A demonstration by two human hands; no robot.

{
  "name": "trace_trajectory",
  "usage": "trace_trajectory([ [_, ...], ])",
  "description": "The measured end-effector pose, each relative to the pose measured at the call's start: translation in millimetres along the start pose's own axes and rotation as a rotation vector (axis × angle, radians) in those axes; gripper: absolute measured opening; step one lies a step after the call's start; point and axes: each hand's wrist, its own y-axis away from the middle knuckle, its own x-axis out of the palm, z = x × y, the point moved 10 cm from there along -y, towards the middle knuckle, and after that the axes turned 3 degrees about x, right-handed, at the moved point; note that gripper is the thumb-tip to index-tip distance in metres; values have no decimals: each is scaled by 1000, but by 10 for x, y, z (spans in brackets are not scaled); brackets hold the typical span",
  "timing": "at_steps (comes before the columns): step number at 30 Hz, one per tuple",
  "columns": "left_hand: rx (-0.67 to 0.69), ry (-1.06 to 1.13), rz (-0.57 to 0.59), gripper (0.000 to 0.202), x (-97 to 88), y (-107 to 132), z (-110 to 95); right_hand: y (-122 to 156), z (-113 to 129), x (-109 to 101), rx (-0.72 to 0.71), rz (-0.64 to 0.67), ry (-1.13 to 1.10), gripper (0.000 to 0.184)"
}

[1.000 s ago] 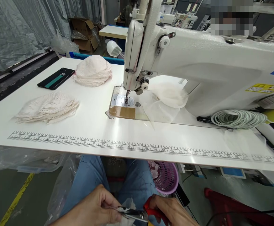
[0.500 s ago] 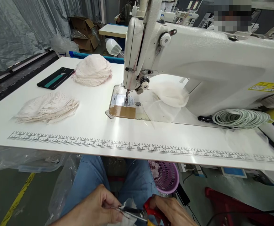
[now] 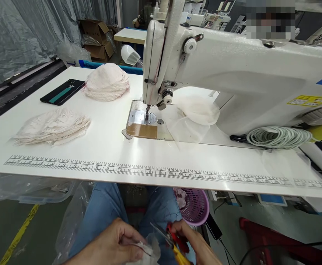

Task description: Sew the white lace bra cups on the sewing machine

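Low over my lap, my left hand (image 3: 122, 243) pinches a piece of thin white fabric (image 3: 151, 250) with a dark thread line along its edge. To its right, my right hand (image 3: 192, 239) is wrapped round the red and yellow handles of a pair of scissors (image 3: 170, 237). The blades point up and left, apart from the fabric. Above my hands, on the sewing table, two stacks lie at the left: white lace-edged pieces (image 3: 52, 127) and pale pink rounded pieces (image 3: 107, 81). More sheer fabric (image 3: 194, 121) lies under the sewing machine arm.
A white sewing machine (image 3: 241, 70) spans the right of the table (image 3: 108, 151). A black phone (image 3: 63, 92) lies by the stacks, and a coil of pale cord (image 3: 278, 138) sits at the right. Below the table edge stands a purple basket (image 3: 195, 208) with scraps.
The scissors have come away from the fabric, moving up and right, and their blades now point up. My left hand keeps its pinch on the fabric. The view has shifted slightly.
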Motion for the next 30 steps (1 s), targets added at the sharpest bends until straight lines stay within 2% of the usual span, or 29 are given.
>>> trace_trajectory([
  [3,-40,-42,-38,83,15,-5,24,-163,114,212,-9,50,-200,42],
  [6,-33,-92,-63,77,19,41,-69,-327,224,449,-22,116,-507,48],
  [8,-20,-94,-59,71,16,73,-115,-393,193,593,15,155,-646,52],
  [11,-23,-91,-37,73,-1,96,-85,-411,84,734,73,201,-721,58],
  [21,-1,-7,5,71,-20,173,-112,-374,120,724,43,226,-770,54],
  [25,-32,25,-8,67,-54,197,-19,-362,120,721,43,238,-766,54],
  [30,-64,-29,-50,68,-73,227,-84,-345,84,699,62,222,-776,53],
])
